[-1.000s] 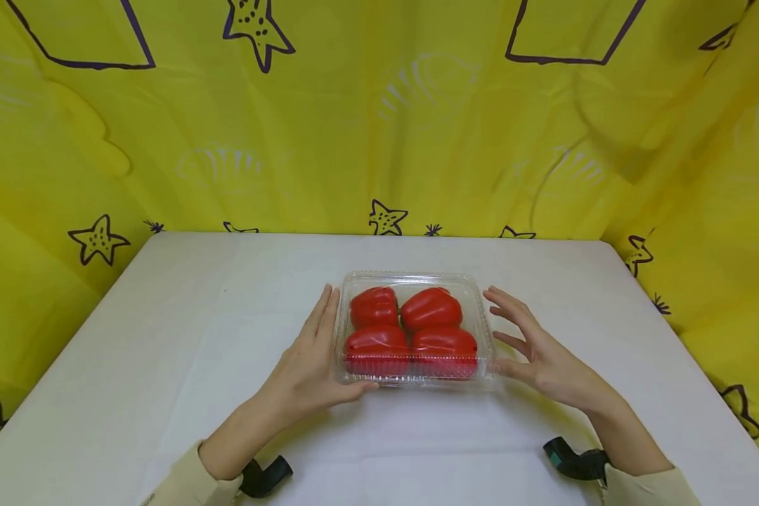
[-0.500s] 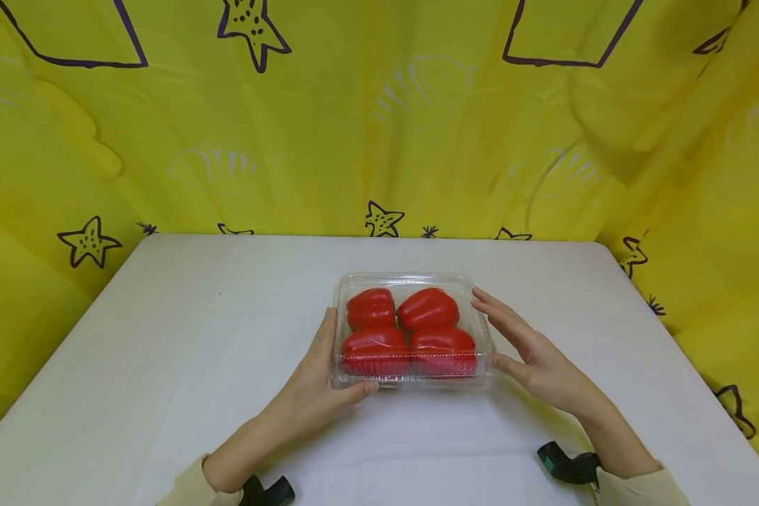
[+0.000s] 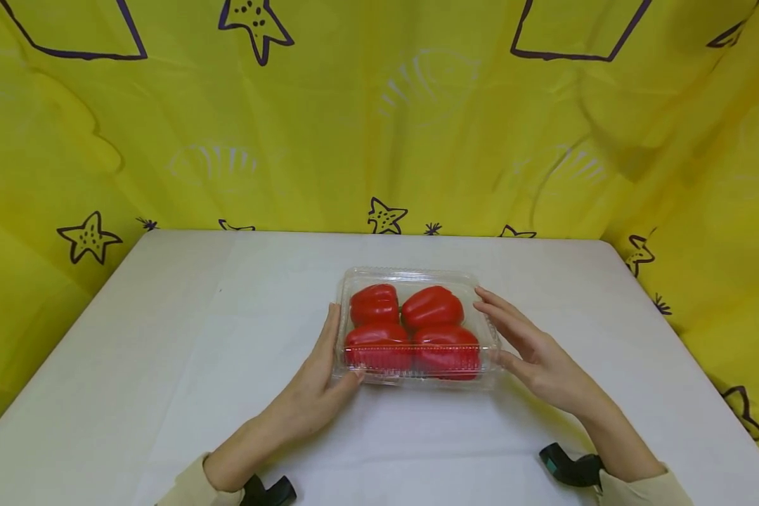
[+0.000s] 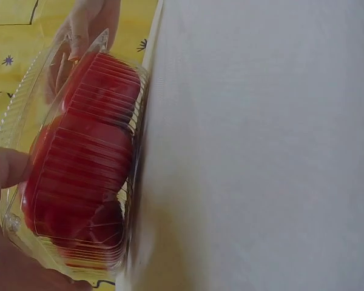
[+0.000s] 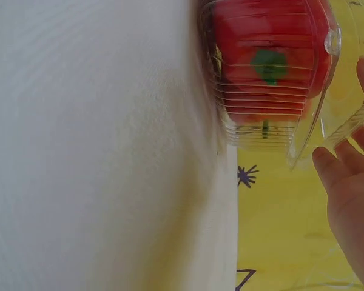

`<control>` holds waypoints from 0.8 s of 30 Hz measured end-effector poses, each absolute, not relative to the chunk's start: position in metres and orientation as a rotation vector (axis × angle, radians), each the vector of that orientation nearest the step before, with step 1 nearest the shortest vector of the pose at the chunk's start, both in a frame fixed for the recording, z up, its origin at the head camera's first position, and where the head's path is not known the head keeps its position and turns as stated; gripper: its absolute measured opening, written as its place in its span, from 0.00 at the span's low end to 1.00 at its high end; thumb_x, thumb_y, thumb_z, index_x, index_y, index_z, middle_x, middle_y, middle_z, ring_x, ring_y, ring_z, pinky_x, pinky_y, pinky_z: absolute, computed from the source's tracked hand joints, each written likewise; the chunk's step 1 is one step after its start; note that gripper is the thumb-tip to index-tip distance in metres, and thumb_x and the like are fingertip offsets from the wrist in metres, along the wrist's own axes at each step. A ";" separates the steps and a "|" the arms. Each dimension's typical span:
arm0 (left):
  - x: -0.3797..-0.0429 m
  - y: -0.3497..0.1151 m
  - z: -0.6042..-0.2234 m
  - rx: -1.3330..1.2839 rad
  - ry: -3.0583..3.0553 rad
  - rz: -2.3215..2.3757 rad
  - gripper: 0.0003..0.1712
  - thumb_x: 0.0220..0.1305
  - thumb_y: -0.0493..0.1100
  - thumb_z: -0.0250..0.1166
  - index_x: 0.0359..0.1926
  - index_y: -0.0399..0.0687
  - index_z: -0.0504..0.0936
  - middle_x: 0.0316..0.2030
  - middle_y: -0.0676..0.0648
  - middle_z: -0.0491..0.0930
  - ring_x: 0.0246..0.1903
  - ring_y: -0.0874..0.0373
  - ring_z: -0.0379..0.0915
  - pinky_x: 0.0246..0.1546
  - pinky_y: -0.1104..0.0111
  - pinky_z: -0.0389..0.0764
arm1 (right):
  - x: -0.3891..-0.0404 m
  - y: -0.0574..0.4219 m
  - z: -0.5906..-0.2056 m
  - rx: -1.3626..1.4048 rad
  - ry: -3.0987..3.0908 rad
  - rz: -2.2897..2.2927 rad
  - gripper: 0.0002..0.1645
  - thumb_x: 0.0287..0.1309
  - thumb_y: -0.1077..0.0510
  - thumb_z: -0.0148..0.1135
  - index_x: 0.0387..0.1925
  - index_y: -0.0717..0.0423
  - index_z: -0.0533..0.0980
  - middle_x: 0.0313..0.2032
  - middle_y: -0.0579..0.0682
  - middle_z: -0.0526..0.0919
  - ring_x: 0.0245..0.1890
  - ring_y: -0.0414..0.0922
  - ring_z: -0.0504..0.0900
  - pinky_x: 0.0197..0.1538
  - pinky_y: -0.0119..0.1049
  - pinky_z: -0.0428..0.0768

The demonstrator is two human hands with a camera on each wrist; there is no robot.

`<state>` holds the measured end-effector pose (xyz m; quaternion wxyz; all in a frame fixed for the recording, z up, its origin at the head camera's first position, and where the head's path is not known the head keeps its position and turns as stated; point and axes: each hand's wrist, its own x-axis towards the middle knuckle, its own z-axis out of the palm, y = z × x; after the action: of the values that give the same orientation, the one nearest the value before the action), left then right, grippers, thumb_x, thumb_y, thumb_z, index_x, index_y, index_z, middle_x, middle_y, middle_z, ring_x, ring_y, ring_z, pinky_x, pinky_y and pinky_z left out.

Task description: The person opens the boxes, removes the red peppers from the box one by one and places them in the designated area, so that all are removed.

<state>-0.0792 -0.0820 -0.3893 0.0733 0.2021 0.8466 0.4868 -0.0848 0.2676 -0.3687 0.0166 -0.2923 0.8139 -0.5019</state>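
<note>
A clear plastic clamshell box (image 3: 411,275) holding several red bell peppers (image 3: 432,307) lies on the table before me. My left hand (image 3: 310,393) holds its left side, thumb at the front corner and fingers along the side. At the right side, my right hand (image 3: 547,369) pinches the edge of the lid (image 5: 352,123) between thumb and fingers. In the right wrist view, a gap shows between lid and base rim, so the front of the lid stands slightly raised. A green stem (image 5: 270,65) shows through the wall. Some left fingertips are hidden behind the box.
A white cloth (image 3: 164,337) covers the table around the box. Yellow patterned curtains (image 3: 329,126) enclose the back and both sides. Black wrist-worn devices (image 3: 569,465) sit at both sleeves, just above the table.
My right fingers have come in from beside the box onto its right edge. My left hand has shifted slightly, its thumb rising at the front corner, and the lid's front edge has lifted a little.
</note>
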 end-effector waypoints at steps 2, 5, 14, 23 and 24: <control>-0.079 -0.082 -0.389 0.614 2.518 1.468 0.53 0.71 0.41 0.57 0.78 0.58 0.26 0.78 0.58 0.25 0.78 0.60 0.25 0.78 0.52 0.41 | -0.084 0.268 -0.368 -0.905 2.526 -1.565 0.45 0.59 0.75 0.59 0.75 0.52 0.58 0.77 0.61 0.49 0.78 0.36 0.50 0.71 0.20 0.57; -0.078 -0.082 -0.387 0.617 2.489 1.455 0.51 0.73 0.41 0.53 0.78 0.58 0.24 0.78 0.59 0.22 0.78 0.61 0.22 0.78 0.53 0.39 | -0.084 0.268 -0.368 -0.896 2.515 -1.571 0.45 0.60 0.75 0.59 0.75 0.51 0.57 0.77 0.60 0.49 0.78 0.35 0.50 0.71 0.20 0.57; -0.077 -0.086 -0.382 0.639 2.436 1.340 0.47 0.77 0.42 0.47 0.76 0.53 0.20 0.76 0.60 0.16 0.76 0.63 0.15 0.78 0.55 0.34 | -0.083 0.268 -0.368 -0.900 2.515 -1.562 0.44 0.61 0.75 0.57 0.76 0.56 0.55 0.78 0.58 0.48 0.77 0.34 0.50 0.71 0.22 0.58; -0.078 -0.090 -0.379 0.727 2.533 1.239 0.48 0.76 0.41 0.49 0.77 0.50 0.22 0.78 0.55 0.20 0.78 0.60 0.21 0.78 0.54 0.40 | -0.084 0.269 -0.365 -0.903 2.567 -1.540 0.45 0.60 0.75 0.59 0.76 0.53 0.56 0.77 0.60 0.50 0.77 0.33 0.50 0.69 0.18 0.58; -0.080 -0.091 -0.378 0.728 2.547 1.224 0.49 0.75 0.42 0.50 0.77 0.51 0.22 0.78 0.55 0.22 0.78 0.59 0.23 0.77 0.54 0.42 | -0.084 0.269 -0.364 -0.904 2.579 -1.534 0.45 0.60 0.75 0.59 0.76 0.53 0.56 0.77 0.60 0.50 0.77 0.32 0.50 0.69 0.18 0.58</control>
<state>-0.0797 -0.0913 -0.3782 0.1115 0.2478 0.8674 0.4168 -0.0844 0.2693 -0.3639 0.0040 -0.2885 0.8229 -0.4895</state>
